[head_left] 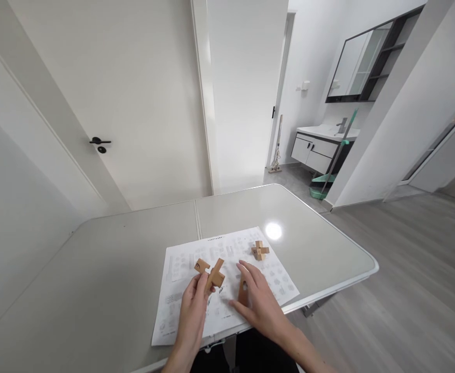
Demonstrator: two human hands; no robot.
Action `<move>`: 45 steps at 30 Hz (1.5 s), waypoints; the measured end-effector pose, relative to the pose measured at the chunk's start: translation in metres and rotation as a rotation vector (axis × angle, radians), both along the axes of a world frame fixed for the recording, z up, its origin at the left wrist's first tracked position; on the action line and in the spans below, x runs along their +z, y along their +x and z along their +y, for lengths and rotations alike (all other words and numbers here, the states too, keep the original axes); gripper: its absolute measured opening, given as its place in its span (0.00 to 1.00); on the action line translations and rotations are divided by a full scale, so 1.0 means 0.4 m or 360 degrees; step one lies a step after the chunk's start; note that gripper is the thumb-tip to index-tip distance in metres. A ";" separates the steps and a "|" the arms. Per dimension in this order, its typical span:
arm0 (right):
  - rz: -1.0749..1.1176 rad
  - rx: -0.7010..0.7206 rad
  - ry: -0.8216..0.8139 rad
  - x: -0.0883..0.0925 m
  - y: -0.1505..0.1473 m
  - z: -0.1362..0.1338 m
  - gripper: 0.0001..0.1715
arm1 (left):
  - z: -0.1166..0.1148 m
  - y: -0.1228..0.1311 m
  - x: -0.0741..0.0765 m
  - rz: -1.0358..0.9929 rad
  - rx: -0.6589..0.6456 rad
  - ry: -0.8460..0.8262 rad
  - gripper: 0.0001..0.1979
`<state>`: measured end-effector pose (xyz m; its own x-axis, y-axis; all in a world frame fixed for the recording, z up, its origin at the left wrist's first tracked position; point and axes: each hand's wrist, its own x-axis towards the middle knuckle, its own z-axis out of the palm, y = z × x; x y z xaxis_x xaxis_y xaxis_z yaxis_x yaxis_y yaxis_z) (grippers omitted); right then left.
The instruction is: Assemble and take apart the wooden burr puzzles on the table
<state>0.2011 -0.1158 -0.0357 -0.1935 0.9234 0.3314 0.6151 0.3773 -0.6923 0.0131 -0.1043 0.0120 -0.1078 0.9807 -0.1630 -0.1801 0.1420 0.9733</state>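
My left hand (195,300) is closed on crossed wooden puzzle pieces (216,277), pinched between thumb and fingers above the paper. Just beyond the fingertips is a notched wooden piece (201,265) with a dark mark; whether it is joined to the held ones, I cannot tell. Over the sheet's right part, my right hand (260,300) has its thumb and fingers apart. A notched wooden piece (243,292) shows in the gap between them, partly hidden by the hand. An assembled wooden burr puzzle (259,250) rests on the sheet's far right.
A large printed paper sheet (181,331) lies under the hands at the near edge of the grey table (107,269). Behind the table is a white door (145,103). A vanity (315,150), a mop (279,145) and a green dustpan (318,192) stand at the back right.
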 end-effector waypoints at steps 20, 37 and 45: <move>0.0584 -0.0176 -0.0123 0.097 0.006 -0.014 0.44 | 0.006 0.046 0.033 0.0102 -0.0114 0.0000 0.27; -0.0272 -0.0172 -0.0202 -0.011 0.120 0.012 0.46 | 0.138 0.063 -0.046 0.1708 -0.0774 0.0290 0.21; -0.0216 -0.0068 -0.0105 -0.043 0.105 0.043 0.48 | 0.131 0.070 -0.036 0.2041 -0.0819 0.0324 0.11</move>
<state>0.2431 -0.0987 -0.0529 -0.1924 0.9506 0.2434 0.7191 0.3054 -0.6242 0.0409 -0.0521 -0.0023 0.3034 0.9497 -0.0776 0.8699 -0.2429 0.4293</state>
